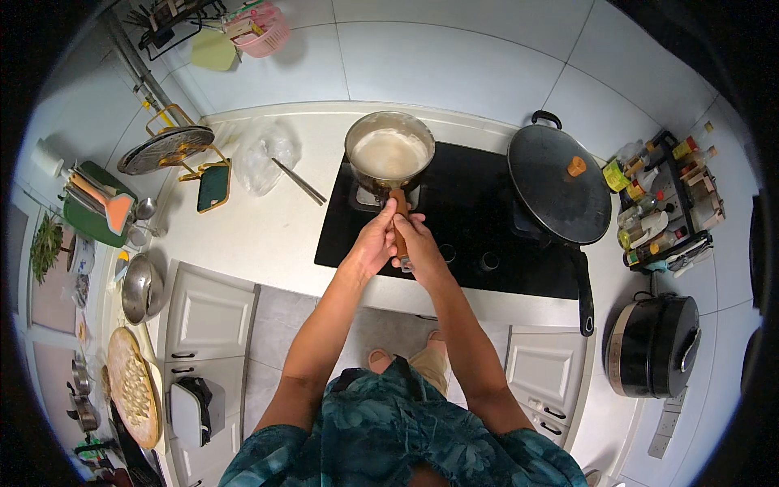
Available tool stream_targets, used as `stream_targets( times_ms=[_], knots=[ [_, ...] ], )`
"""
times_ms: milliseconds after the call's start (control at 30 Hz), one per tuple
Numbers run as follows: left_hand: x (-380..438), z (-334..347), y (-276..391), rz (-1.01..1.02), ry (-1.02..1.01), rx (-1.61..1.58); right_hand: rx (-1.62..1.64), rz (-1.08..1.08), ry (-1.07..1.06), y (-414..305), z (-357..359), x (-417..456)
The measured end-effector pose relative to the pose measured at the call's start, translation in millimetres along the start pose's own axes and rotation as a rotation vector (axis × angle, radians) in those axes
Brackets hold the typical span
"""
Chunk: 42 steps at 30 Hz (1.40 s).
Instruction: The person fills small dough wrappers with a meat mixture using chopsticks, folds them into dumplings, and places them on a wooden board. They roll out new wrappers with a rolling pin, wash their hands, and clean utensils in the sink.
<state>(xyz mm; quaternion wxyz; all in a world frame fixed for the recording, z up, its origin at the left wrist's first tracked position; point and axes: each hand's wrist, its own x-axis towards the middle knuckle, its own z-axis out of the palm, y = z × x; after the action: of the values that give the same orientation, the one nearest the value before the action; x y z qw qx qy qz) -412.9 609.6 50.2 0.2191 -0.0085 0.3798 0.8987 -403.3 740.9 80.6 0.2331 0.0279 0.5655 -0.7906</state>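
Note:
Both my hands are on the brown handle [398,207] of a metal saucepan [359,141]. My left hand [376,240] wraps the handle from the left, and my right hand [420,243] grips it from the right. A cloudy, whitish liquid [391,153] fills part of the pan. The pan is over the left burner of the black cooktop [468,182]; whether it rests on the burner or is lifted I cannot tell. Left of it, a pair of chopsticks [299,181] lies on the pale counter [261,231], partly against a clear plastic bag [261,155].
A lidded black wok [548,189] covers the right burner, its long handle [585,292] reaching past the counter's front edge. Condiment bottles [645,225] and an electric cooker [654,347] stand at right. At left are a lid rack [210,189], a steel bowl [141,289] and a board with dough pieces [134,389].

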Motion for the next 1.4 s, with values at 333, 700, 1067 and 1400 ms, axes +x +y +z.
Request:
stream_targets(
  times_ms=[333, 700, 1067, 1400],
  knots=[
    [-12.3, 6.0, -7.8, -0.034, 0.061, -0.044, 0.107, 0.067, 0.013, 3.8, 0.6, -8.2],
    [-47.6, 8.6, -13.8, 0.063, 0.234, 0.103, -0.065, 0.156, 0.065, 0.0, -17.4, -47.5],
    [-244.0, -116.7, -35.2, -0.009, 0.83, -0.083, -0.453, 0.328, -0.155, 50.6, -77.1, -150.7],
    [-317.8, -147.2, -109.7, 0.166, 0.963, -0.551, -0.822, 0.171, -0.354, 23.8, -61.6, -136.6]
  ],
)
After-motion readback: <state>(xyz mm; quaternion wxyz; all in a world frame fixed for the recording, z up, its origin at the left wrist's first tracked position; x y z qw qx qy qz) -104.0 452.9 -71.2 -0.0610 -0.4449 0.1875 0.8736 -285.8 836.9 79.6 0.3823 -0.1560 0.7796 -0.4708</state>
